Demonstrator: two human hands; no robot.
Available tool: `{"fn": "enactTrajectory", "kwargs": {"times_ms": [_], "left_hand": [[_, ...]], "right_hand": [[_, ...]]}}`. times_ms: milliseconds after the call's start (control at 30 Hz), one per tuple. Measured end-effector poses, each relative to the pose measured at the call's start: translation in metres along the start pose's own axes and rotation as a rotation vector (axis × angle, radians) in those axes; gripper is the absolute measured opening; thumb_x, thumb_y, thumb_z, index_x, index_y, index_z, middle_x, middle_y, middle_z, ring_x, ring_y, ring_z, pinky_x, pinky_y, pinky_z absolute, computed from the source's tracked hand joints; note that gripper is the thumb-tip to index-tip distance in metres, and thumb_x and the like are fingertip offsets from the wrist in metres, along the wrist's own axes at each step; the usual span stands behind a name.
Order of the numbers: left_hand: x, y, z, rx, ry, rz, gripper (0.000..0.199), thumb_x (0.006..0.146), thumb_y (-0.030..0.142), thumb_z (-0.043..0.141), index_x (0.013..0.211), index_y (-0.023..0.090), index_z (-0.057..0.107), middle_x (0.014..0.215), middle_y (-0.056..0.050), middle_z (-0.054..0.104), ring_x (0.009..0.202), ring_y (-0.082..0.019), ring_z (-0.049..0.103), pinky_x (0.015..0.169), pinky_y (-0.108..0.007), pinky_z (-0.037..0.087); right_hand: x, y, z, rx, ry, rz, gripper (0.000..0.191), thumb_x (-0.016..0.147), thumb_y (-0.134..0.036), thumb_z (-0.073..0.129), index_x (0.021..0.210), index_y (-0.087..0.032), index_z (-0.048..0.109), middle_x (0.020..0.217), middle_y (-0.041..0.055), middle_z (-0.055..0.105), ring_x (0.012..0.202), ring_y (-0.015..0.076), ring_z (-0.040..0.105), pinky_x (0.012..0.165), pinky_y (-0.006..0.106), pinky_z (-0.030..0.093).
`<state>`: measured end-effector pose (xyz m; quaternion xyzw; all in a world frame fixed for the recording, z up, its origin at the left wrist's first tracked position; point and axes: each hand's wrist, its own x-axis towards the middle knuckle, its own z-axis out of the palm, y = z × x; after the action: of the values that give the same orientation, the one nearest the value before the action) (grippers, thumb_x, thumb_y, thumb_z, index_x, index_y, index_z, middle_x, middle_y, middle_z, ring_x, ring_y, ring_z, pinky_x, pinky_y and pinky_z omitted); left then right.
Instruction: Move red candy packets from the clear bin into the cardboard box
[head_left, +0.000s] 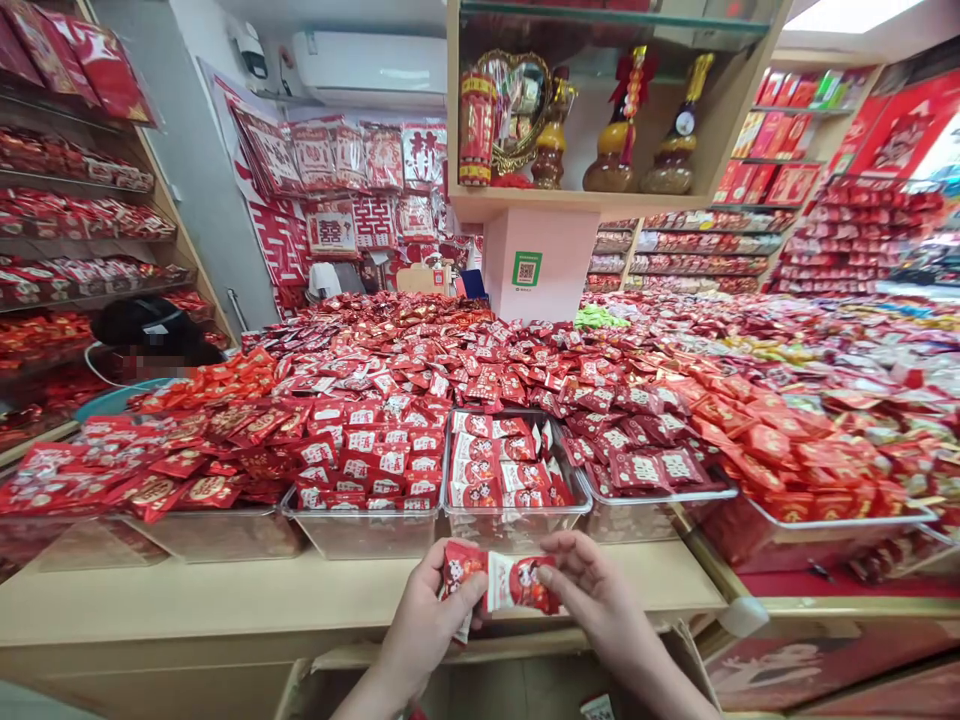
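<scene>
My left hand [431,625] is closed around small red candy packets [461,572], with the thumb across their front. Between thumb and fingers of my right hand [592,590] is a red and white candy packet [517,583], printed with a cartoon figure. The packets meet side by side in front of my body, above an open cardboard box [315,690]. Just beyond my hands stands a clear plastic bin [517,512], where similar red and white packets [476,470] stand in rows, with a gap at its right side.
More clear bins [360,530] of red packets line the wooden counter [187,600]. Overhead, a wooden display cabinet [525,205] holds gourd-shaped bottles. A person in a black cap [161,325] is low at the left, near stocked shelves. One packet [598,708] lies in the cardboard box.
</scene>
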<state>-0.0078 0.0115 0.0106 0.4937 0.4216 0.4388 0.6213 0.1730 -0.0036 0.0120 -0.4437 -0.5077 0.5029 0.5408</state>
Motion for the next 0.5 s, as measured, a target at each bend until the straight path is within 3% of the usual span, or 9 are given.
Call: {"fn": "enactTrajectory", "kwargs": {"times_ms": [133,233,333,500], "left_hand": [[0.000,-0.001,-0.002,-0.035,0.006,-0.037,0.024,0.071,0.035,0.058,0.087,0.020,0.049,0.067,0.002,0.058,0.052,-0.009,0.054,0.046,-0.019,0.041],[0.001,-0.001,-0.002,-0.041,-0.013,-0.032,0.028,0.068,0.037,0.061,0.088,0.020,0.049,0.068,0.002,0.059,0.053,-0.010,0.055,0.047,-0.020,0.041],[0.000,-0.003,-0.002,-0.037,-0.003,-0.034,0.031,0.066,0.039,0.062,0.088,0.020,0.050,0.067,0.002,0.059,0.052,-0.010,0.055,0.047,-0.020,0.041],[0.000,-0.004,-0.001,-0.012,0.016,-0.034,0.029,0.065,0.039,0.062,0.084,0.019,0.051,0.066,0.001,0.059,0.051,-0.010,0.054,0.046,-0.018,0.039]], "right_hand": [[0.053,-0.047,-0.028,-0.413,0.183,-0.191,0.016,0.073,-0.029,0.053,0.083,-0.017,0.051,0.076,0.0052,0.060,0.068,0.0150,0.055,0.062,0.027,0.043],[0.106,-0.065,-0.042,-0.824,0.252,-0.169,0.014,0.073,-0.015,0.045,0.081,-0.015,0.056,0.083,0.0072,0.063,0.075,0.0159,0.056,0.069,0.026,0.041],[0.143,-0.057,-0.041,-1.114,0.168,-0.085,0.022,0.069,-0.006,0.042,0.079,-0.013,0.060,0.084,0.0082,0.064,0.079,0.0164,0.057,0.070,0.024,0.040],[0.164,-0.033,-0.033,-1.205,0.073,-0.027,0.026,0.064,-0.002,0.044,0.079,-0.013,0.061,0.081,0.0066,0.065,0.074,0.0152,0.058,0.062,0.020,0.040]]}}
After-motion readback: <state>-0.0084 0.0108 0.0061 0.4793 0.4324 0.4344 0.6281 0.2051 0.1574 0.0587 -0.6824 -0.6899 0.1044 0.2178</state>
